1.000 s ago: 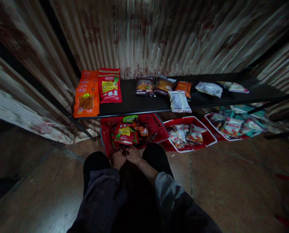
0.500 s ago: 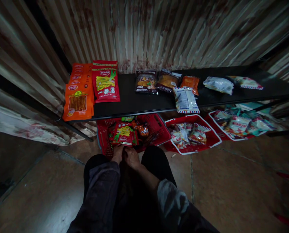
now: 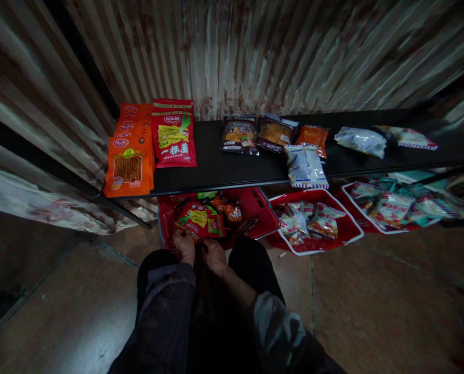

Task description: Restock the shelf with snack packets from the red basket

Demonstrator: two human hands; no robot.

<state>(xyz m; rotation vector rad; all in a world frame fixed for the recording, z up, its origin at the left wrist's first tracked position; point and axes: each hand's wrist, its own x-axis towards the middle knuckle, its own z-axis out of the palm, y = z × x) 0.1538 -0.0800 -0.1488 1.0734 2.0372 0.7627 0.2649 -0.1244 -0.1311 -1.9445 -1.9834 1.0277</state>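
My left hand is closed on the lower left corner of a red snack packet with yellow and green print. This packet lies tilted over the front of a red plastic basket below the shelf. My right hand is just beside it, its fingers curled near the packet's lower edge; what they grip, if anything, is hidden. Inside the basket, behind the packet, are another red-and-green packet and orange packets.
A black shelf spans above the baskets. On it are orange packets, red packets, dark potato-chip bags and a white bag overhanging the edge. Two more red baskets with white rims hold snack bags.
The red packet in the basket has turned anticlockwise and now lies tilted. My left hand has shifted left with its corner, and a wider gap separates my hands. The view has moved slightly.
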